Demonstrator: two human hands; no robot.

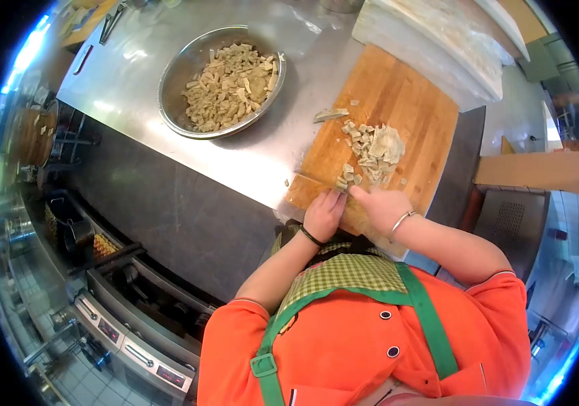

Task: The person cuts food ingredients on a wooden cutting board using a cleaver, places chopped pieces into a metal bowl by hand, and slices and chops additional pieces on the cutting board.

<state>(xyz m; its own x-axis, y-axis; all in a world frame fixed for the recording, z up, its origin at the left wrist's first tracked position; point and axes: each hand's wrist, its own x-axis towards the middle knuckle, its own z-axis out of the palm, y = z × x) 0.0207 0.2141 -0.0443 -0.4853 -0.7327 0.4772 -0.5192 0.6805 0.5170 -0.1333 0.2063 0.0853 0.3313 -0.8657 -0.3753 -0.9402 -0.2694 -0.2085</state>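
Observation:
My right hand (pixel 384 208), with a silver bangle at the wrist, is closed around the handle of a knife. Its thin blade (pixel 313 181) points left across the wooden cutting board (pixel 425 101). Close beside it, my left hand (pixel 325 214), wearing a black band, has its fingers bent and pressed together at the blade; what lies under them is mostly hidden. Small cut pieces of pale food (pixel 348 174) lie just beyond my fingers. Farther up the board sits a heap of diced pieces with a larger flat slice (pixel 388 144). One longer strip (pixel 331 115) rests at the board's left edge.
A large steel bowl (pixel 165 101) full of similar chopped pieces stands on the steel table (pixel 127 81). White foam-like boxes (pixel 432 51) covered in plastic border the board's far side. Black tongs (pixel 110 26) lie at the far left. Fryer-like equipment (pixel 140 298) stands at lower left.

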